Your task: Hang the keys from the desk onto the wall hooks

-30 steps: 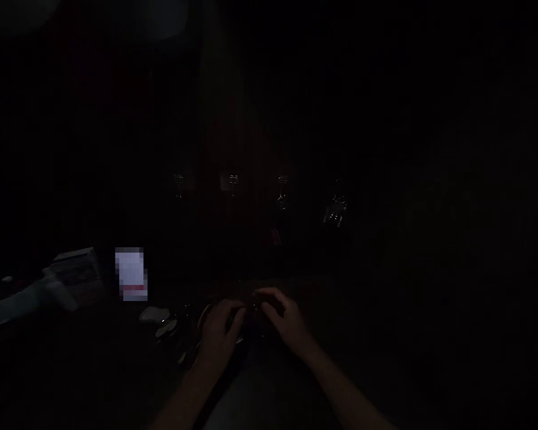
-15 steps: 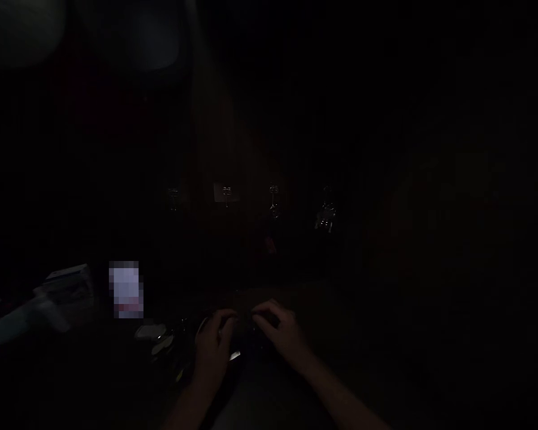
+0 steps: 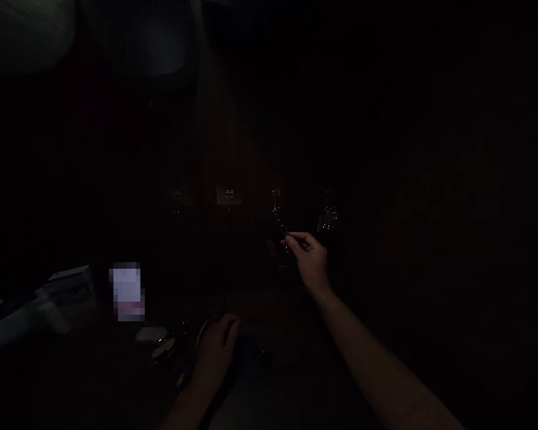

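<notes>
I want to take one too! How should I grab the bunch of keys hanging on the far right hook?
Judging from the dim view, take the bunch of keys low, around its dangling ends, coming from the front. It hangs free from the hook, right of the right hand, so lifting should unhook it.

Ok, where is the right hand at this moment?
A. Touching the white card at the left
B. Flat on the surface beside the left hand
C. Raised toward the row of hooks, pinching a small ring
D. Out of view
C: the right hand is lifted up near the third hook, its fingertips pinching a small metal ring, while the left hand stays low on the dark surface.
</notes>
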`<state>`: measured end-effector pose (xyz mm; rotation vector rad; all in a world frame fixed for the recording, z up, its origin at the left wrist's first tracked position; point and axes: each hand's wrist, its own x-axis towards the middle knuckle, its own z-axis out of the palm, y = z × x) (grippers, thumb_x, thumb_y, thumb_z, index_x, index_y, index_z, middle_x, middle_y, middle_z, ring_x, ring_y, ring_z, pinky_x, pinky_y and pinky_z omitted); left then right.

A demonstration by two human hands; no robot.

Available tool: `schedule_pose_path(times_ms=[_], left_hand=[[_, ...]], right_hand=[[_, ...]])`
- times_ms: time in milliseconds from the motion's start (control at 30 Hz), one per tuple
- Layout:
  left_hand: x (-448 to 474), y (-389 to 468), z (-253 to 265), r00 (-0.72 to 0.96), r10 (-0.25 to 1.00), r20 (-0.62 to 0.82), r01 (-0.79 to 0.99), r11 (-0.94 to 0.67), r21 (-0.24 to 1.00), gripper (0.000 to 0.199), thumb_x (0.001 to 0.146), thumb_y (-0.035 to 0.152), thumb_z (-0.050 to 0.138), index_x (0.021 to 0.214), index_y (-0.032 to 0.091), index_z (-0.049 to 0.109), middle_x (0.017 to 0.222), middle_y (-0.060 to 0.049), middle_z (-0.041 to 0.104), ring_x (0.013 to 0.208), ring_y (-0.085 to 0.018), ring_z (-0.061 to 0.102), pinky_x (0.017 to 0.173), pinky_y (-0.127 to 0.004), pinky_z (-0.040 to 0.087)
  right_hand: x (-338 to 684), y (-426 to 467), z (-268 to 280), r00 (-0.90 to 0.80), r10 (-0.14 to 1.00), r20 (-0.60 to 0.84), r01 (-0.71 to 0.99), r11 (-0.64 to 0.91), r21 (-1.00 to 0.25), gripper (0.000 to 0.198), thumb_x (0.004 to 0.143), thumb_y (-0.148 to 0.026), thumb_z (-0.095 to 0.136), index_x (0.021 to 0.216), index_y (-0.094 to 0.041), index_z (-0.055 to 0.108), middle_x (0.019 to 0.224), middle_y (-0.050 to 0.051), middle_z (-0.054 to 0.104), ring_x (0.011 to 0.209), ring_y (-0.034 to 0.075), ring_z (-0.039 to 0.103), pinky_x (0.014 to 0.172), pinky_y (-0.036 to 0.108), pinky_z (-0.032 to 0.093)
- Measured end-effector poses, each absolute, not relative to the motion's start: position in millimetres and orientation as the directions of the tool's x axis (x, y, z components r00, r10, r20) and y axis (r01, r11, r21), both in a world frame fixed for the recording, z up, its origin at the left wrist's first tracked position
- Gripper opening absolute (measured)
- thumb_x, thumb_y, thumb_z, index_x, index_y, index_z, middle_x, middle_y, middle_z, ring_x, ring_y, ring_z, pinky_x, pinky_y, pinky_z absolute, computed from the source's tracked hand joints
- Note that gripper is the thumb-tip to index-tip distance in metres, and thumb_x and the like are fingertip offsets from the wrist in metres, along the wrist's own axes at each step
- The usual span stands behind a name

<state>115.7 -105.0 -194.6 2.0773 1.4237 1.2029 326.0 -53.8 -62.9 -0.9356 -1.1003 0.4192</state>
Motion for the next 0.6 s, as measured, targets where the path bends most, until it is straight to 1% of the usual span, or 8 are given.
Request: schedule_pose_path(times_ms=[133, 267, 400, 500, 600], left_hand=[[115, -104, -195, 0.141, 0.886, 0.442, 0.588, -0.434, 0.683, 0.027, 0.089, 0.037, 0.038, 0.089, 0.024, 0.062, 0.086, -0.003, 0.070, 0.082, -0.020, 0.064, 0.074, -0.032, 0.048], [116, -104, -194, 0.142, 0.889, 0.435, 0.575, -0.432, 0.695, 0.028, 0.090, 0.036, 0.038, 0.088, 0.024, 0.062, 0.086, -0.002, 0.070, 0.081, -0.019, 0.065, 0.073, -0.030, 0.049], [115, -103, -195, 0.148, 0.895, 0.421, 0.589, -0.422, 0.690, 0.028, 0.090, 0.037, 0.038, 0.087, 0.024, 0.062, 0.086, -0.003, 0.070, 0.083, -0.020, 0.064, 0.073, -0.030, 0.049], [114, -101, -197, 0.147, 0.896, 0.419, 0.596, -0.418, 0.686, 0.027, 0.089, 0.037, 0.039, 0.087, 0.025, 0.062, 0.087, -0.003, 0.070, 0.085, -0.020, 0.064, 0.073, -0.030, 0.048], [114, -99, -200, 0.160, 0.895, 0.416, 0.598, -0.423, 0.680, 0.026, 0.089, 0.036, 0.039, 0.088, 0.025, 0.062, 0.087, -0.002, 0.070, 0.085, -0.019, 0.064, 0.073, -0.029, 0.048]], right_hand=[[324, -38, -41, 0.450, 0.674, 0.586, 0.107, 0.611, -0.784, 0.020, 0.070, -0.036, 0.066, 0.081, -0.019, 0.063, 0.072, 0.002, 0.068, 0.074, 0.018, 0.065, 0.066, 0.029, 0.049], [321, -27, -33, 0.445, 0.680, 0.582, 0.061, 0.625, -0.778, 0.022, 0.070, -0.037, 0.066, 0.081, -0.019, 0.063, 0.071, 0.001, 0.068, 0.069, 0.017, 0.065, 0.063, 0.029, 0.049], [322, -18, -37, 0.463, 0.686, 0.560, 0.058, 0.608, -0.792, 0.023, 0.067, -0.037, 0.068, 0.080, -0.018, 0.062, 0.069, 0.001, 0.067, 0.071, 0.018, 0.065, 0.061, 0.028, 0.049], [323, -13, -44, 0.468, 0.697, 0.544, 0.045, 0.596, -0.802, 0.025, 0.066, -0.038, 0.068, 0.080, -0.019, 0.061, 0.069, 0.001, 0.066, 0.072, 0.018, 0.065, 0.063, 0.028, 0.049], [325, -11, -52, 0.416, 0.740, 0.528, -0.012, 0.585, -0.811, 0.030, 0.066, -0.038, 0.069, 0.088, -0.020, 0.059, 0.071, -0.001, 0.066, 0.069, 0.015, 0.064, 0.065, 0.028, 0.049]])
